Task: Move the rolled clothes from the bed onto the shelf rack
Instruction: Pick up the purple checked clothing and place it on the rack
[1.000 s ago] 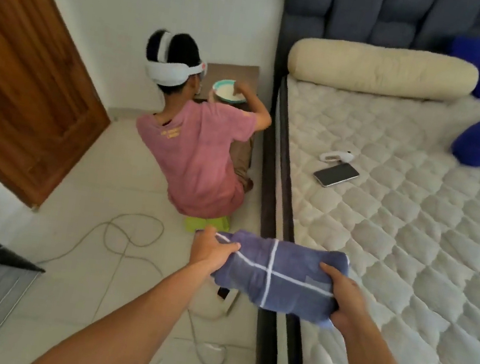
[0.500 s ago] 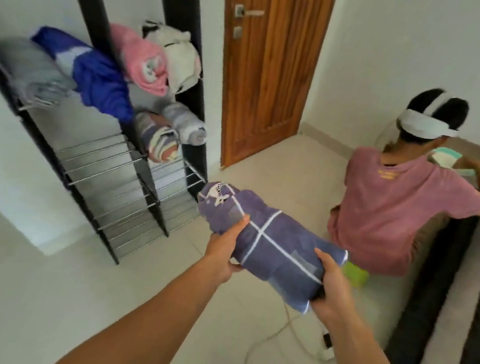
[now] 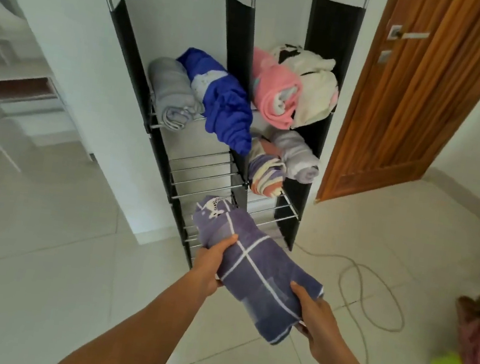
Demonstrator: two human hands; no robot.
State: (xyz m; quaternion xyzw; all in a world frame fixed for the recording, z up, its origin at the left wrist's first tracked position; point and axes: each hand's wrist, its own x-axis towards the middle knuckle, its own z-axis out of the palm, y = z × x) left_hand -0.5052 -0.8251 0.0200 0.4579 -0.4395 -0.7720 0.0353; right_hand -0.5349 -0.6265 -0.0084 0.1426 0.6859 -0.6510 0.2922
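- Left hand (image 3: 211, 265) and right hand (image 3: 311, 310) each closed around one end of the rolled purple cloth with white stripes (image 3: 251, 268), carried in the air just before the black metal-and-fabric shelf rack (image 3: 236, 42).
- Upper tiers already filled with a grey roll (image 3: 171, 93), a loose blue bundle (image 3: 225, 102), a pink roll (image 3: 275, 97) and others.
- Best aimed at the bare wire tier (image 3: 203, 167) in the left column.
- Leading end in first, roll kept level and tight; release only once fully seated on the bars.
- Worth avoiding a snag on the drooping blue bundle.
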